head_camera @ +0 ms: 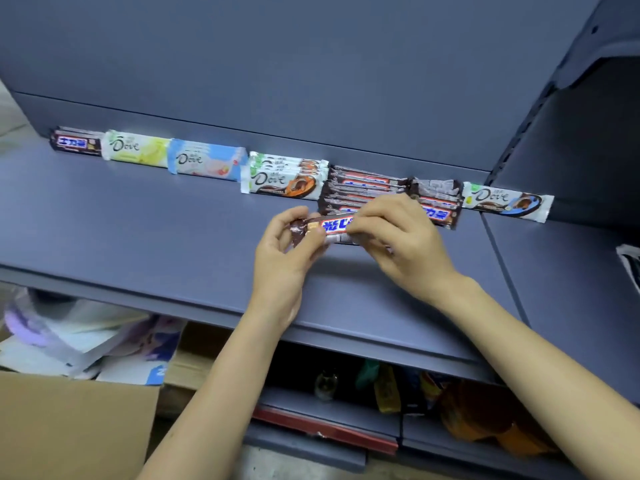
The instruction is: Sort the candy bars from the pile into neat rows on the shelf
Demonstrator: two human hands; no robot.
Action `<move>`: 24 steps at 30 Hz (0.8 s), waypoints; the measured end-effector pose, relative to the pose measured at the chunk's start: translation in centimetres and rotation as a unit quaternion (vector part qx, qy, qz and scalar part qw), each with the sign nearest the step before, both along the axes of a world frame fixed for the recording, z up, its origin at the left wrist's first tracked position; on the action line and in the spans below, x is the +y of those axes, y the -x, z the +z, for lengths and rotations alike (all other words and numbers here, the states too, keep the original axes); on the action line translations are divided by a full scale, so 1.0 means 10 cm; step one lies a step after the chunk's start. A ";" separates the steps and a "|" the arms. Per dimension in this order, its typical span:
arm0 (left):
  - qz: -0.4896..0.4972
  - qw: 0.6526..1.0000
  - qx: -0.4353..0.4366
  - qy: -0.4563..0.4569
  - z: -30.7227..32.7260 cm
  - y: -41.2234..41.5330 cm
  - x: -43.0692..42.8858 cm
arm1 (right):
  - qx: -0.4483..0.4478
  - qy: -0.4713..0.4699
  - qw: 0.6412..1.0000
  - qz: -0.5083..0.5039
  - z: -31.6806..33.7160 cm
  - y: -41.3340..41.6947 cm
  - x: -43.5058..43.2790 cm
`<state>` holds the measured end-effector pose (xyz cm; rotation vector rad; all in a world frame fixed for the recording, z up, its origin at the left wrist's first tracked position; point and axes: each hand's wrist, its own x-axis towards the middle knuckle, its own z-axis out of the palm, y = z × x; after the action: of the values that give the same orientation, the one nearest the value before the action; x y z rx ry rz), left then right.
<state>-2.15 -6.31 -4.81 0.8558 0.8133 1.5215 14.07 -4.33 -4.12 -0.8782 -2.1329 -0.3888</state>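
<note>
A brown candy bar with blue lettering is held just above the grey-blue shelf. My left hand pinches its left end and my right hand grips its right part. Right behind it lies a row of several brown bars, with more brown bars to the right. Along the back wall, from the left: one brown bar, a yellow-green Dove stack, a light-blue Dove stack, an orange Dove stack, and a blue Dove bar at the far right.
The shelf's front edge runs below my wrists. A cardboard box and plastic-wrapped items sit at lower left. A lower shelf holds orange and yellow packages. A second shelf panel adjoins on the right.
</note>
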 end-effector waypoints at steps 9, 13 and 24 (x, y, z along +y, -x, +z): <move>0.048 0.976 0.187 -0.103 0.02 1.40 0.19 | 0.066 0.217 0.974 -0.023 0.18 1.28 0.33; 0.067 0.973 0.192 -0.106 -0.02 1.94 0.26 | 0.110 0.322 0.940 0.007 0.17 1.92 0.48; 0.256 0.967 0.007 -0.007 -0.30 2.56 0.45 | 0.485 0.588 0.643 0.073 -0.09 3.33 0.53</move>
<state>-27.80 -1.80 -7.76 0.6958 1.0924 1.9719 -19.26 0.92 -5.06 -1.1412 -1.1423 1.4524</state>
